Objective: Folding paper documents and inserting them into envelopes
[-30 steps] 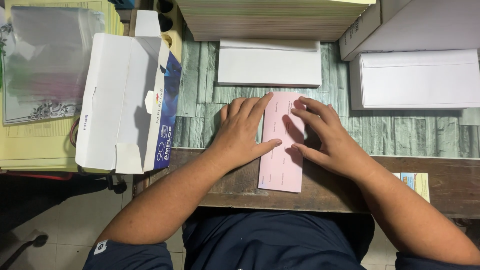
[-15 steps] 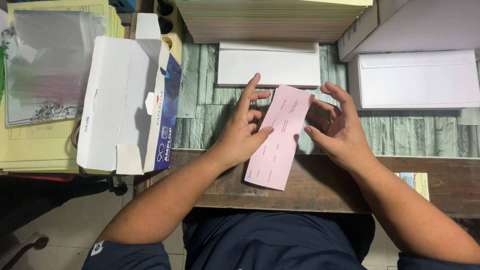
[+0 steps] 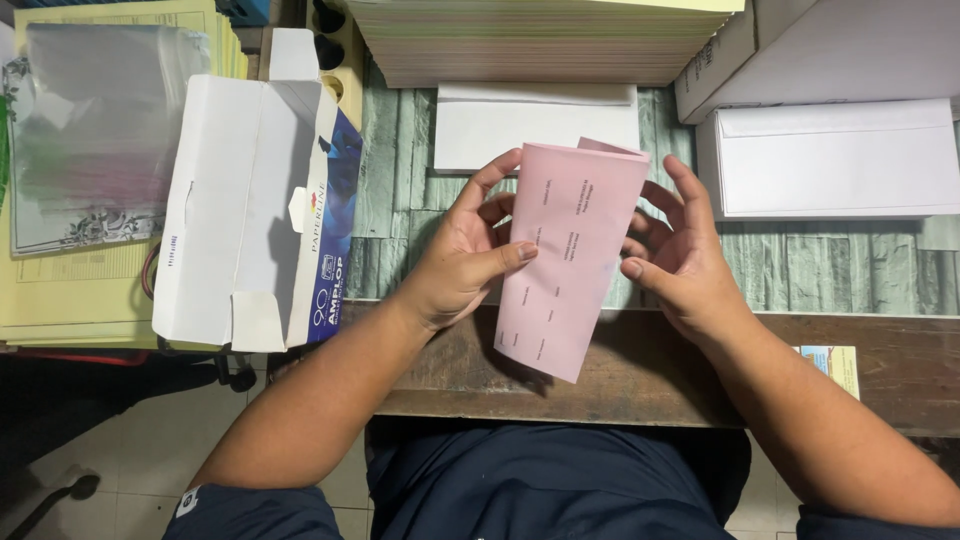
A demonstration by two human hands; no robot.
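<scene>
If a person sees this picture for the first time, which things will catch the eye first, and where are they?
At the centre, the left hand and the right hand hold a folded pink paper lifted and tilted above the wooden desk edge. To the left lies an open white and blue envelope box, and white envelopes lie to the right.

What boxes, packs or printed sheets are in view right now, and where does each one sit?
Opened envelope box: left of the hands, white with a blue side.
White envelope stack: ahead, centre.
White envelope stack: far right, rectangular.
Pink folded form: between left hand and right hand.
</scene>
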